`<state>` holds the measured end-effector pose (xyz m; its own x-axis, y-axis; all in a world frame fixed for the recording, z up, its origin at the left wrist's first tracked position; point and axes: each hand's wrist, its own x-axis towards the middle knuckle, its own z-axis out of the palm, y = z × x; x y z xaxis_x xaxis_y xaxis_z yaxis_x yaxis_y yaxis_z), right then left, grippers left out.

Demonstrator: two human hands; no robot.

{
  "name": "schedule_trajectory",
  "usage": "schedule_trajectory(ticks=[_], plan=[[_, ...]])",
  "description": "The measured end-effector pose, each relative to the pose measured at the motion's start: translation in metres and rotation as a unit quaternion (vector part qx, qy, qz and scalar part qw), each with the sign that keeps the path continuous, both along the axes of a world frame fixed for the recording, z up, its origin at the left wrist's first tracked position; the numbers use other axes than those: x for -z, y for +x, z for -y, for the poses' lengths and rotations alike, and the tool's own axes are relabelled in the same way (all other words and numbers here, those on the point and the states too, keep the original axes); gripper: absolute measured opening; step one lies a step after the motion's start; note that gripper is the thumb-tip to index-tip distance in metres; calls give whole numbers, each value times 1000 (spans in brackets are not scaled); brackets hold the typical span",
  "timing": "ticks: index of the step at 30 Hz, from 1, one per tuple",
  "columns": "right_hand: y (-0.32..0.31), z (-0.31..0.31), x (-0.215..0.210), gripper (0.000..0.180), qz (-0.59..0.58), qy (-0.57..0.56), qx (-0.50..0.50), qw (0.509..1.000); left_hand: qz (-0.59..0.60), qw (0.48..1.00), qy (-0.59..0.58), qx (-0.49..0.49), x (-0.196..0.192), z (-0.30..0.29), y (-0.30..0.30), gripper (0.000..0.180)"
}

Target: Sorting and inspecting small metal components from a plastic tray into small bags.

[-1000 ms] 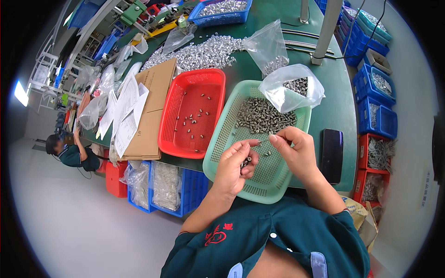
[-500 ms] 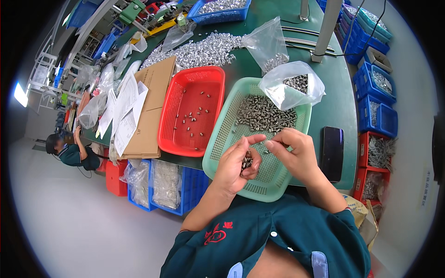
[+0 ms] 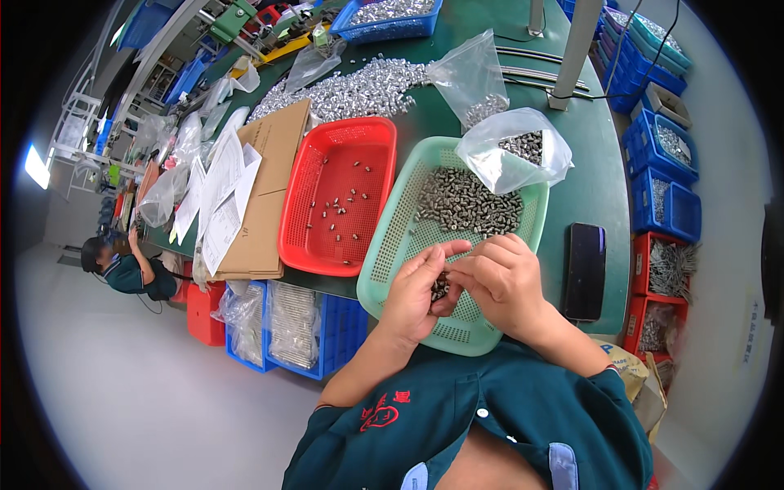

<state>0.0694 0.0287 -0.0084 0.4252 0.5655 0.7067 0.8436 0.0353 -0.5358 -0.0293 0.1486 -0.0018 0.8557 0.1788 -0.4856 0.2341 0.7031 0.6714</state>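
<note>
My left hand (image 3: 412,300) is curled around several small metal cylinders (image 3: 440,287), its thumb and forefinger stretched out above them. Touching its fingers from the right is my right hand (image 3: 505,284), with fingertips pressed together; whatever sits between them is hidden. Both hands are over the near part of a light green perforated basket (image 3: 374,273). A heap of dark silvery metal cylinders (image 3: 465,200) fills its far part. On the basket's far right corner rests a clear plastic bag (image 3: 494,151) with more such pieces inside.
Left of the green basket is a red basket (image 3: 298,245) with scattered cylinders. Cardboard (image 3: 265,208) and papers lie beyond it. A phone (image 3: 585,273) lies at right. Shiny pieces (image 3: 359,88) are heaped farther back, near a metal post (image 3: 576,57). A person (image 3: 135,273) is far left.
My right hand has moved left, closing the gap to my left hand, and its fingertips now meet the left fingers. Far left, the other person's hand has shifted slightly.
</note>
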Motion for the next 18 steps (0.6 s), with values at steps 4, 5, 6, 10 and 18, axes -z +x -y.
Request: schedule_trajectory(ticks=[4, 5, 6, 10, 18], plan=[[1, 4, 6, 9, -244, -27, -23, 969, 46, 998, 2, 31, 1, -6, -3, 36], [2, 5, 8, 11, -394, -36, -27, 918, 47, 998, 3, 31, 1, -5, -3, 36], [5, 6, 10, 17, -448, -50, -50, 891, 34, 999, 16, 32, 2, -4, -3, 33], [7, 6, 7, 17, -520, -34, -88, 849, 16, 999, 7, 40, 6, -5, -3, 29], [6, 5, 4, 9, -227, -35, -55, 972, 8, 999, -27, 16, 7, -6, -1, 32]])
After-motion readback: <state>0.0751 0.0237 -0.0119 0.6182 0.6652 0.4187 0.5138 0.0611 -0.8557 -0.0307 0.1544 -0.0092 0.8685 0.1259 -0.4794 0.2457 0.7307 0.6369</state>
